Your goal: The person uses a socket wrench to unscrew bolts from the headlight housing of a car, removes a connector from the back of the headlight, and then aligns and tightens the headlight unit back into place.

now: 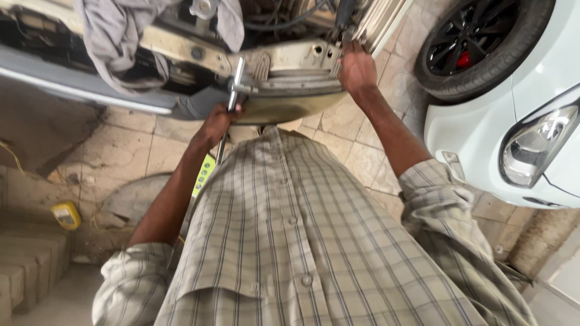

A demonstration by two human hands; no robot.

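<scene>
Fingers of the left hand point(219, 122) are curled closed around the lower shaft of a long metal socket wrench point(232, 102), whose upper end with its short cross handle rises to meet the underside of the car's front crossmember point(284, 60); the exact fastener it engages is hidden. The right hand point(356, 69) is stretched upward, fingers partly spread and pressed against the right end of the same panel, beside a row of thin radiator fins point(386, 21); whether those fingers actually grip an edge cannot be told. Just below the crossmember sits a curved, dull-metal panel point(290, 105), touching it and lying between the two hands. A grey cloth point(115, 36) is draped over the stripped front of the vehicle at the left, and hoses and wiring show in the open bay above. The front end appears already bared of its outer covering, while the crossmember remains in place with the wrench applied, so fastener work looks to be under way rather than finished. Beyond, a white car point(531, 121) stands at the right on the tiled floor point(139, 151), and a small yellow device point(66, 214) lies at the left.
</scene>
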